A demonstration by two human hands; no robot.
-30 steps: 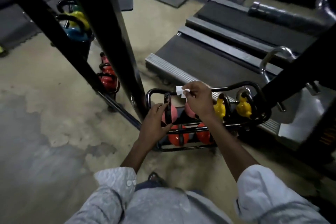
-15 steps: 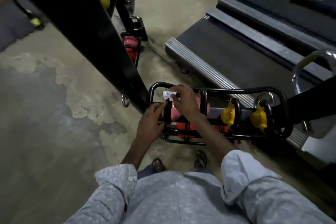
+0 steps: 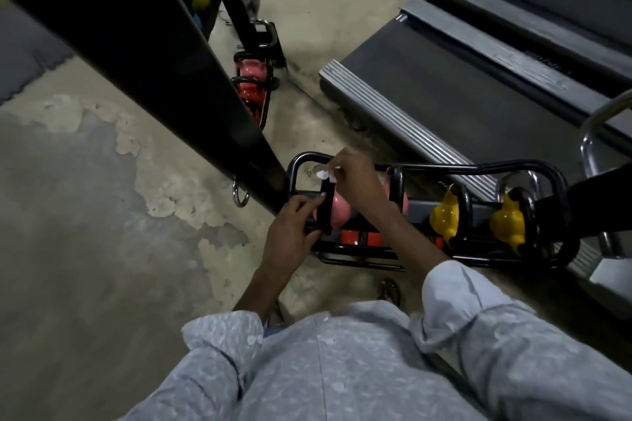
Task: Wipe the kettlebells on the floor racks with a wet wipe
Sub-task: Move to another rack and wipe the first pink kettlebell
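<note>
A pink rounded kettlebell (image 3: pixel 338 214) with a black handle sits at the left end of a black tubular metal floor rack (image 3: pixel 444 167); the left hand (image 3: pixel 290 231) grips that handle, fingers curled round it; the right hand (image 3: pixel 355 179) pinches a small white wet wipe (image 3: pixel 323 175) at the handle's top; two yellow kettlebells (image 3: pixel 444 217) stand further right in the rack; a grey treadmill deck (image 3: pixel 444 79) lies just behind.

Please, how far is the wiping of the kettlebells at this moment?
Done: nothing shows it. In hand: left hand holds the pink kettlebell by its handle; right hand pinches the wet wipe at its top. Left, probably: yellow kettlebells, orange kettlebells below.
</note>
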